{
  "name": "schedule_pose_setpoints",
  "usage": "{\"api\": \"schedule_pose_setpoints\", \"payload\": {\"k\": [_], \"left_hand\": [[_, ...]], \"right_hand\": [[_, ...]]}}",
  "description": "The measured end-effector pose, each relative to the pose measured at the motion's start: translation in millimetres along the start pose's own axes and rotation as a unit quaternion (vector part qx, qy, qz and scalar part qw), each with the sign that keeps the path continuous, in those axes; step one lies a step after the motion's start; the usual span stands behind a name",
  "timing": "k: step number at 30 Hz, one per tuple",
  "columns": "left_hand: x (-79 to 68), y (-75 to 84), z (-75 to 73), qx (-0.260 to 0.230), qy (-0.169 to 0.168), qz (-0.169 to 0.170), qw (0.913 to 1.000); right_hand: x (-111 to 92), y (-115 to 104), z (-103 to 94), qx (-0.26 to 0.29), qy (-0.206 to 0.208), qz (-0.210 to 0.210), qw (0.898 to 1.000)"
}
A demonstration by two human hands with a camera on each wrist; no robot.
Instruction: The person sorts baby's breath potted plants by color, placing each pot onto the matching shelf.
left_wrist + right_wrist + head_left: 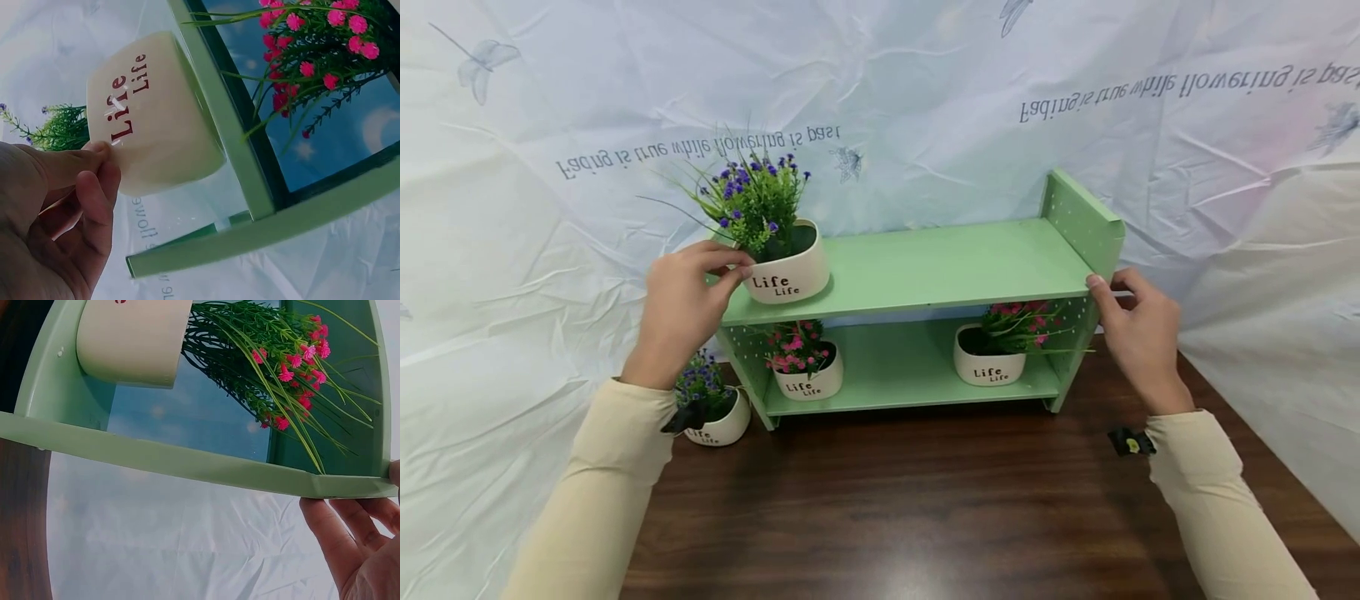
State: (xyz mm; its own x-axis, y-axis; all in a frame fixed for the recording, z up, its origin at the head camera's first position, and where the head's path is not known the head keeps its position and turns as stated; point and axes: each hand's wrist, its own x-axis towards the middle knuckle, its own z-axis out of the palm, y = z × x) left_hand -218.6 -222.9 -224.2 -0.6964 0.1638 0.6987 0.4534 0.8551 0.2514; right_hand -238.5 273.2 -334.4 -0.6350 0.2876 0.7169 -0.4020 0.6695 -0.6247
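Note:
A white pot [790,275] lettered "Life", holding purple flowers [752,192], stands on the left of the green shelf's upper board [940,262]. My left hand [688,292] pinches this pot's left rim between thumb and fingers. In the left wrist view, the thumb and index fingertips meet at the rim of the flower pot [156,119]. At the other end, my right hand [1138,333] holds the shelf's right side panel [1086,221], thumb on its front edge. The right wrist view shows fingers [334,534] against the panel's outer face.
On the lower board [895,358] stand two white pots of pink flowers, one left [811,383] and one right [988,368]. Another pot [726,425] with purple flowers sits on the brown table [880,508], left of the shelf. A wrinkled printed cloth [925,108] hangs behind.

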Motion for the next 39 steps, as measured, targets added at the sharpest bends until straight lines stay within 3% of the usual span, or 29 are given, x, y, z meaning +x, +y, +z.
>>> {"api": "schedule_pose_setpoints", "payload": {"k": [12, 25, 39], "left_hand": [[14.8, 24.2, 12.1, -0.008, -0.020, 0.015, 0.9996], [22.7, 50.9, 30.3, -0.019, -0.079, 0.016, 0.9966], [26.7, 69.8, 50.6, -0.038, -0.073, 0.040, 0.9958]], "right_hand": [[-1.5, -0.2, -3.2, -0.005, 0.003, 0.001, 1.000], [-2.0, -1.8, -4.5, -0.010, -0.004, 0.009, 1.000], [-1.5, -2.0, -1.6, -0.004, -0.011, 0.013, 1.000]]}}
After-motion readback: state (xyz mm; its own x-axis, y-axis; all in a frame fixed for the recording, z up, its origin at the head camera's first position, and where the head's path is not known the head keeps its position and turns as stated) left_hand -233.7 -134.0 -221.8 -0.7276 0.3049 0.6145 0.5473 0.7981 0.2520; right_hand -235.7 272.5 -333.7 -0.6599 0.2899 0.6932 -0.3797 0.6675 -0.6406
